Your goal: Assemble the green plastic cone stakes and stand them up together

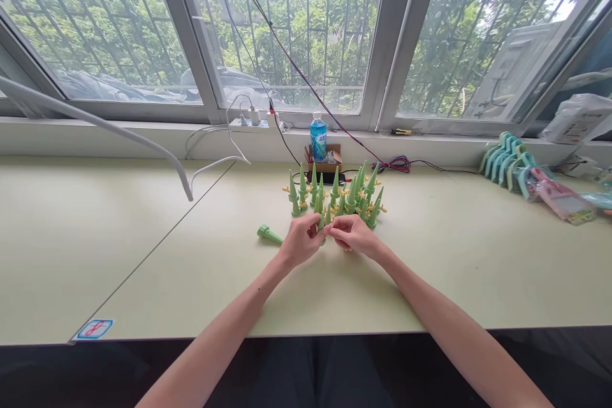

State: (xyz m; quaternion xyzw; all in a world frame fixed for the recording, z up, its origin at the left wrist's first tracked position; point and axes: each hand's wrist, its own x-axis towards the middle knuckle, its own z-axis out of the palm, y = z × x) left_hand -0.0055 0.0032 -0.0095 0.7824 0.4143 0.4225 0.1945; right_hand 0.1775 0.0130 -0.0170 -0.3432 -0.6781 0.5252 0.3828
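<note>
My left hand (300,240) and my right hand (354,234) meet over the pale green table (430,268), fingers pinched together on one green cone-shaped spike (323,222) between them. Just behind them stands a cluster of several upright green spikes with small yellow parts (337,196). One more green spike (268,234) lies on its side to the left of my left hand.
A small cardboard box (326,159) and a blue-labelled bottle (318,136) stand behind the cluster at the window sill. Cables and a power strip (255,119) run along the sill. Stacked teal holders (505,162) and pink packets (559,197) lie at the right. A white tube (119,134) arches over the left.
</note>
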